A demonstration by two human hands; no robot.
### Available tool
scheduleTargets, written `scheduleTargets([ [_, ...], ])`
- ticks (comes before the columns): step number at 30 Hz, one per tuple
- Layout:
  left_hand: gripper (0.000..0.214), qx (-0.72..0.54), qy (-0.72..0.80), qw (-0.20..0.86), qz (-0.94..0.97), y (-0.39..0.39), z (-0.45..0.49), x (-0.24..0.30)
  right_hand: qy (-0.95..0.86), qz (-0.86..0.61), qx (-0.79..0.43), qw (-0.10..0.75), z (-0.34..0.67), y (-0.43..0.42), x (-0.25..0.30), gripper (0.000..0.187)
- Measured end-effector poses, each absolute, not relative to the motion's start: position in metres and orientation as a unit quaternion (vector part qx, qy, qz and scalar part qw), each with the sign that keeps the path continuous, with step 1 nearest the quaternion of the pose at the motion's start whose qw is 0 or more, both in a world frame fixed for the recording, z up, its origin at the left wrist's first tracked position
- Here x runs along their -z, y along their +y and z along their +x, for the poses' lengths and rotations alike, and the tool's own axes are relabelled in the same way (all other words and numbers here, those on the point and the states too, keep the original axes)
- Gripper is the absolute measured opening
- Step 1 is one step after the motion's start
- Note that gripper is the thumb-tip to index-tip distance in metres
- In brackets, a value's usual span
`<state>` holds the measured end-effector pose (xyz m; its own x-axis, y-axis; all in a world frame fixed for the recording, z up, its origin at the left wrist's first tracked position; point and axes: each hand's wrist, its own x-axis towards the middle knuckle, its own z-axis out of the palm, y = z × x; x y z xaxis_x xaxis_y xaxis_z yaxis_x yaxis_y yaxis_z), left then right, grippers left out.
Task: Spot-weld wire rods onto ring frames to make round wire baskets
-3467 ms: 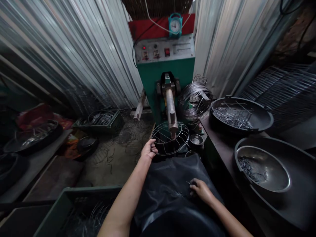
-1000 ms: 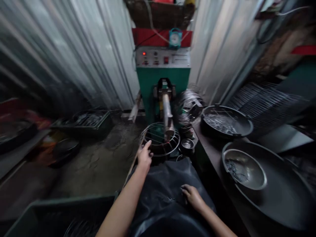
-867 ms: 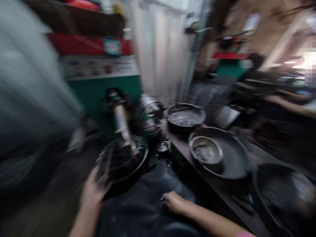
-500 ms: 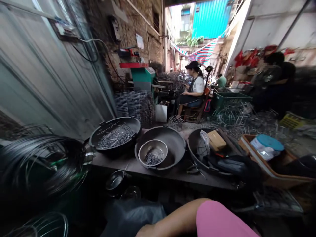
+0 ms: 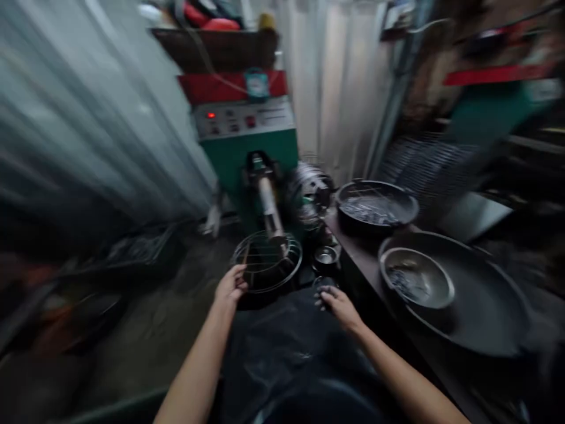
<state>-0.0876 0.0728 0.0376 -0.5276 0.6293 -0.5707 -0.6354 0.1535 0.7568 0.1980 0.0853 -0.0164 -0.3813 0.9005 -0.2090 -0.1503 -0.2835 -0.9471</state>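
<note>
A round wire cage [image 5: 267, 262] sits under the metal arm [image 5: 271, 207] of a green machine [image 5: 247, 150]. My left hand [image 5: 229, 285] grips the cage's near-left rim, fingers curled round the wire. My right hand [image 5: 333, 301] hovers over the black apron [image 5: 282, 347] on my lap, close to the right of the cage, with its fingers spread and nothing seen in them. The whole view is blurred by motion.
A dark bench [image 5: 353, 259] runs along the right. It carries a black pan of wire pieces [image 5: 375, 206] and a steel bowl [image 5: 417, 285] inside a large black pan [image 5: 485, 306]. A wire coil [image 5: 309, 191] and a small cup [image 5: 325, 257] stand by the machine. Corrugated sheet walls the left.
The view swung right to the yard with other workers, then back to the machine. My left hand stays on the cage rim. My right hand has lifted forward off the apron.
</note>
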Motion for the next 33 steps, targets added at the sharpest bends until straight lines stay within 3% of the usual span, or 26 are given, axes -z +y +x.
scheduleTargets([
  [5,0.035,-0.726,0.546,0.417,-0.041,0.058,-0.086,-0.037,-0.487,-0.314,-0.687,0.439,0.139,0.108,-0.029,0.031],
  [12,0.039,-0.76,0.553,0.342,-0.008,0.064,-0.073,-0.036,-0.682,-0.321,-0.571,0.326,0.104,0.108,-0.035,0.027],
  [18,0.046,-0.773,0.538,0.335,-0.01,0.072,-0.066,-0.038,-0.649,-0.314,-0.534,0.442,0.108,0.106,-0.053,0.025],
  [24,0.049,-0.771,0.537,0.343,-0.013,0.074,-0.061,-0.035,-0.726,-0.335,-0.503,0.328,0.105,0.115,-0.027,0.022],
  [33,0.051,-0.77,0.55,0.324,0.007,0.077,-0.056,-0.04,-0.671,-0.366,-0.558,0.324,0.101,0.121,-0.023,0.026],
])
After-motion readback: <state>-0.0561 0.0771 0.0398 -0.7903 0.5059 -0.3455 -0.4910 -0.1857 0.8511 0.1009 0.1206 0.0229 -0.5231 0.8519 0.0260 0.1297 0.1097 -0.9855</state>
